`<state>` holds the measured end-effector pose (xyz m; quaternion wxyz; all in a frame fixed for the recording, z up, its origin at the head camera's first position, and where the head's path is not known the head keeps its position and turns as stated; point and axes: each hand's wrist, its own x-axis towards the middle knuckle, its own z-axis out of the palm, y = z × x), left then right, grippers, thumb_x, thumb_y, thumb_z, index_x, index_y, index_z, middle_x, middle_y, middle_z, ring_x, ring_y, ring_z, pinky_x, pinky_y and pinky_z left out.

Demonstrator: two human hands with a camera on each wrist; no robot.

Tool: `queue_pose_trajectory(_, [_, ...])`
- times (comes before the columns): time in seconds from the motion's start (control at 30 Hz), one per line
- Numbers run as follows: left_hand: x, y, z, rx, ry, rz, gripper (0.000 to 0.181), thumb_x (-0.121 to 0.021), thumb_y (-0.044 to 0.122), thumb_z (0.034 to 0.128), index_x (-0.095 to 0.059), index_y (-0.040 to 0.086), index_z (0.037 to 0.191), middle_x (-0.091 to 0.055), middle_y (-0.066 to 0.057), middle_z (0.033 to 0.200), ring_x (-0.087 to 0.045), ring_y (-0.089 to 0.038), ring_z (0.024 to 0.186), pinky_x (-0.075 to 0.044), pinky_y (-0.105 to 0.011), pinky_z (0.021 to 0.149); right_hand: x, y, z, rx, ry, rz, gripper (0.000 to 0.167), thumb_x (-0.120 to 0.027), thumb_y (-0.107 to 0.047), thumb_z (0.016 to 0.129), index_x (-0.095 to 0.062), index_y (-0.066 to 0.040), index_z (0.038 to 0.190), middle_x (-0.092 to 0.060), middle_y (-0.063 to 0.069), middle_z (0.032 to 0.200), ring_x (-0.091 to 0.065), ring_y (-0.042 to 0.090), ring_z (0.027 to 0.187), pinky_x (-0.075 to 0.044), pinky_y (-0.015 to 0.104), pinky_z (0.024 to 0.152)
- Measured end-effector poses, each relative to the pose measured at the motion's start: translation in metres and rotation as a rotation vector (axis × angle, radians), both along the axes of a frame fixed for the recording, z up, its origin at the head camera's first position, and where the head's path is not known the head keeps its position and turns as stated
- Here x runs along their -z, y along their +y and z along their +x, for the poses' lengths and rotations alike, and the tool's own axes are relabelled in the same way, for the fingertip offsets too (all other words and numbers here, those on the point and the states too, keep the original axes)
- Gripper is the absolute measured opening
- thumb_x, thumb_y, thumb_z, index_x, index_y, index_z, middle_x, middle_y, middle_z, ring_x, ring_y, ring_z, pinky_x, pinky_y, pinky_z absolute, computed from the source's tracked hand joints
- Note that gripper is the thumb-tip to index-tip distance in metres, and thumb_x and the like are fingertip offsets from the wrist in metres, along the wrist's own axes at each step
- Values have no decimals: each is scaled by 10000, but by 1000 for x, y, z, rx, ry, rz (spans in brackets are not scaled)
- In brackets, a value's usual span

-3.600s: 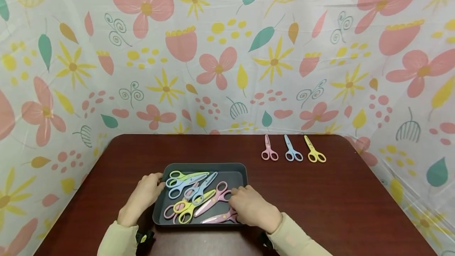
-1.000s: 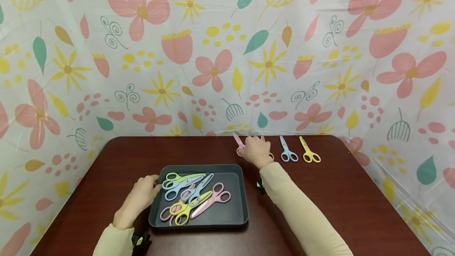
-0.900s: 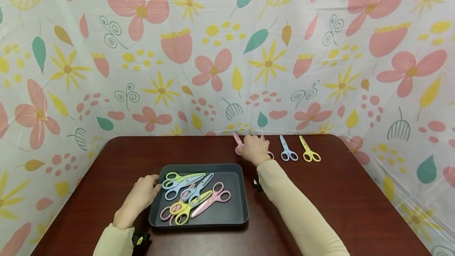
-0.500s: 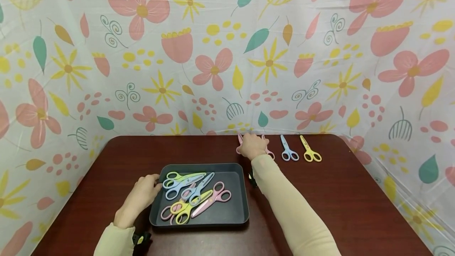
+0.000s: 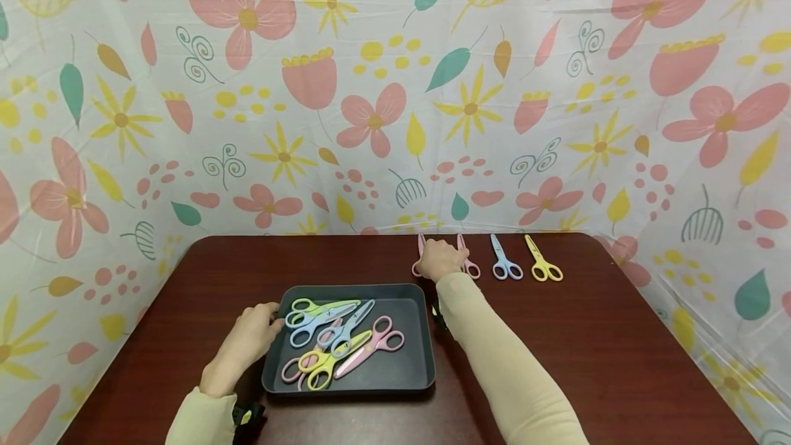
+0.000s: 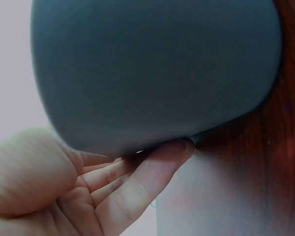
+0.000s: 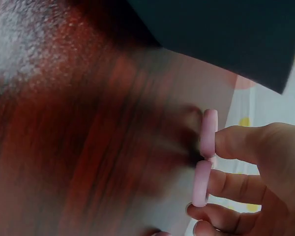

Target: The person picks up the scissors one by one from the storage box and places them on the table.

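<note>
My left hand touches the outside of the dark grey tray at its left edge; in the left wrist view, thumb and relaxed fingers lie against the tray wall. At the table's back edge my right hand pinches pink scissors, blade pointing to the wall. The right wrist view shows the thumb and fingers at their two pink handle loops. My hand partly covers them in the head view. Just right of it lie pink scissors, then blue scissors and yellow scissors, spaced in a row.
The tray holds several overlapping scissors: green, blue, yellow and pink. They lie mostly in its left and middle parts. A flower-patterned cloth hangs behind the dark red-brown table.
My right hand has carried pink scissors from the tray's right side to the back edge. Over the last second they moved slightly rightwards and turned straighter beside the row. My left hand has stayed by the tray.
</note>
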<state>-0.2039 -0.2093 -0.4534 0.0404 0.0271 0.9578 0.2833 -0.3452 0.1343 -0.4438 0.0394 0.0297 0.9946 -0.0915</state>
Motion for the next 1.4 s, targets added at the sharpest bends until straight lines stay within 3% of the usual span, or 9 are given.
queue_pose_trajectory(0.17, [0, 0, 0, 4, 6, 3, 366, -614, 34, 935, -556, -142, 1250, -666, -207, 999, -648, -231, 787, -524, -378, 632, 4, 1, -3, 2, -41, 16, 353, -712, -369, 855, -666, -97, 1074, -657, 129, 1097, -602, 330, 988, -325, 640, 918])
queue_pose_trajectory(0.4, [2, -1, 0, 8, 8, 4, 370, -614, 33, 934, -551, -147, 1251, -665, -207, 996, -648, -234, 788, -527, -381, 634, 3, -1, -2, 3, -79, 31, 194, -663, -310, 903, -667, -117, 923, -648, 101, 982, -590, 289, 909, -298, 629, 919])
queue_pose_trajectory(0.67, [0, 0, -1, 8, 8, 1, 371, -614, 36, 935, -551, -146, 1253, -660, -223, 1021, -651, -243, 805, -531, -388, 642, -1, -1, 1, 1, -87, 63, 252, -646, -333, 914, -689, -105, 1013, -645, 99, 979, -582, 273, 877, -287, 622, 906])
queue_pose_trajectory(0.87, [0, 0, 0, 13, 9, 3, 370, -610, 32, 936, -549, -147, 1255, -660, -226, 1026, -655, -254, 820, -533, -396, 651, -8, 1, 5, -23, -37, 93, 249, -669, -359, 894, -688, -134, 1000, -640, 94, 994, -587, 289, 886, -282, 617, 861])
queue_pose_trajectory(1.07, [-1, 0, 0, 6, -3, 4, 375, -609, 35, 940, -545, -144, 1263, -660, -227, 1037, -657, -260, 839, -535, -398, 663, -25, -2, 10, -63, 60, 97, 217, -645, -326, 905, -665, -115, 954, -653, 111, 960, -587, 320, 865, -281, 614, 823])
queue_pose_trajectory(1.23, [-3, 1, 1, 4, -10, -2, 369, -609, 34, 942, -548, -146, 1258, -665, -219, 1018, -654, -239, 812, -525, -384, 646, -39, -13, 12, -98, 68, 120, 172, -609, -285, 903, -652, -140, 822, -646, 120, 971, -570, 381, 932, -284, 632, 884])
queue_pose_trajectory(1.4, [-4, 2, 1, 4, -8, -10, 362, -607, 36, 943, -553, -147, 1251, -667, -215, 1007, -651, -230, 795, -520, -378, 636, -49, -28, 22, -185, 126, 176, 171, -616, -306, 901, -666, -149, 853, -654, 108, 1043, -564, 374, 1000, -312, 611, 907])
